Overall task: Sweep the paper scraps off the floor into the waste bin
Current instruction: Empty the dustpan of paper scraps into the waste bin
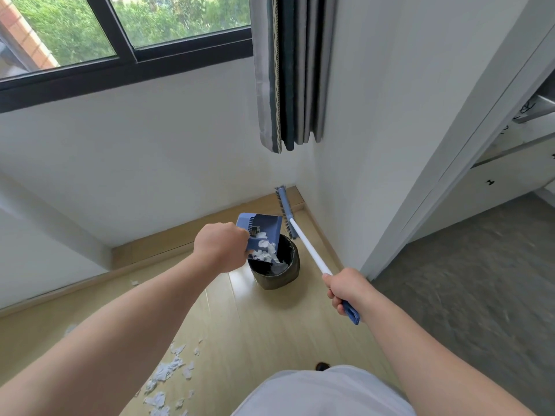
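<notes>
My left hand (220, 247) grips the handle of a blue dustpan (264, 227), which is tilted over a dark round waste bin (289, 274). White paper scraps (265, 252) slide from the pan into the bin's mouth. My right hand (348, 288) holds the white and blue handle of a broom (306, 243); its blue brush head (284, 207) hangs above the floor near the room's corner, behind the bin. More white paper scraps (168, 373) lie scattered on the pale wooden floor (255, 325) below my left forearm.
White walls meet in a corner just behind the bin, with a wooden skirting board (168, 244). A grey curtain (292, 70) hangs above beside a black-framed window (126, 58). A white door frame (444, 187) and grey flooring (468, 295) lie to the right.
</notes>
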A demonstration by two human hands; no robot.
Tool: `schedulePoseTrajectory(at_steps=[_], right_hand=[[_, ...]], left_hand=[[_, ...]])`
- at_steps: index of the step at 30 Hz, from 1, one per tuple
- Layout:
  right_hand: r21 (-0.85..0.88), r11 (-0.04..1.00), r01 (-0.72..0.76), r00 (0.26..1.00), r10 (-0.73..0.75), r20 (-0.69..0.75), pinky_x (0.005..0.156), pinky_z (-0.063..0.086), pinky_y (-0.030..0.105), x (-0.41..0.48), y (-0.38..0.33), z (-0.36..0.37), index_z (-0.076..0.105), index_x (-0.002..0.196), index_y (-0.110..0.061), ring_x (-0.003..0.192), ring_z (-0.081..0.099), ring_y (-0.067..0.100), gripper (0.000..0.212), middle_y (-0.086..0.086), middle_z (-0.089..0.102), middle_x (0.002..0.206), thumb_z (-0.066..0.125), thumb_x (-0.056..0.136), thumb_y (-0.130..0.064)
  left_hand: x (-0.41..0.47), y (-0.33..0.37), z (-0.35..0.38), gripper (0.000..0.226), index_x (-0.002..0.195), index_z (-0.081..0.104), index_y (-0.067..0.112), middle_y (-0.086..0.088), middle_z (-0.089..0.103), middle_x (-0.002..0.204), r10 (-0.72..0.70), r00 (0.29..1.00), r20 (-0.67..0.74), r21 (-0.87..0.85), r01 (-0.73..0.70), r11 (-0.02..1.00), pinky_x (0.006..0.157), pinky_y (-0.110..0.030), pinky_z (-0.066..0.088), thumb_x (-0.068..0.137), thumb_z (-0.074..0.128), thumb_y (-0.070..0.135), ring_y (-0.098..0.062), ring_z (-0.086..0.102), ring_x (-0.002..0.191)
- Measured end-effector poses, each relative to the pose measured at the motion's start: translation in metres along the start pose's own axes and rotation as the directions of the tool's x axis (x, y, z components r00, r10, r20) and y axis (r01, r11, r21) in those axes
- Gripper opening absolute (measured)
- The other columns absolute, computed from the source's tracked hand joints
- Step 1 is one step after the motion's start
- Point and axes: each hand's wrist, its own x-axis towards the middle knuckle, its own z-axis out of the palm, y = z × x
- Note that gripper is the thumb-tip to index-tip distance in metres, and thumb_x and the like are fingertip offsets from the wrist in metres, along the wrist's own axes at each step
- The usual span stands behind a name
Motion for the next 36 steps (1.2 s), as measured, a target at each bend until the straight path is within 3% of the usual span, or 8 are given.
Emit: schedulePoseTrajectory(at_steps=[4,8,13,36], right_hand=[[0.001,1.000,-0.006,1.000,0.006,0.000,0.039,0.035,0.019,0.001,0.001,0.001,0.053,0.084,-0.004,0.045,0.037,0.012,0.027,0.006,0.046,0.065,0.048,0.102,-0.024],[-0.009,1.000,-0.004,1.000,0.004,-0.012,0.039,0.036,0.019,0.002,0.000,0.001,0.054,0.085,-0.004,0.045,0.038,0.012,0.028,0.006,0.047,0.066,0.048,0.102,-0.025],[-0.013,1.000,-0.009,1.000,0.009,-0.013,0.039,0.036,0.019,0.001,0.000,0.000,0.054,0.085,-0.004,0.045,0.038,0.012,0.028,0.006,0.047,0.066,0.048,0.102,-0.025],[-0.026,1.000,-0.012,1.000,0.012,0.000,0.042,0.035,0.022,-0.006,0.005,-0.005,0.054,0.085,-0.004,0.046,0.037,0.012,0.027,0.006,0.046,0.064,0.047,0.102,-0.024]], left_hand=[[0.000,-0.004,0.001,0.027,0.088,0.055,0.022,0.001,0.057,0.077,-0.028,1.000,-0.004,-0.024,0.028,0.999,0.055,-0.028,0.041,0.097,0.046,0.046,-0.025,0.057,0.065],[-0.005,0.004,0.001,0.028,0.090,0.060,0.021,0.003,0.047,0.067,0.060,0.998,0.016,0.046,-0.061,0.997,0.055,-0.028,0.038,0.098,0.046,0.044,-0.027,0.053,0.064],[-0.002,0.000,0.001,0.030,0.097,0.063,0.021,0.001,0.055,0.078,0.009,1.000,0.028,0.009,-0.009,1.000,0.056,-0.029,0.040,0.097,0.047,0.046,-0.026,0.056,0.066],[-0.009,0.006,-0.009,0.031,0.100,0.065,0.021,0.000,0.059,0.080,0.059,0.998,0.016,0.091,-0.061,0.994,0.056,-0.029,0.040,0.099,0.044,0.044,-0.026,0.054,0.065]])
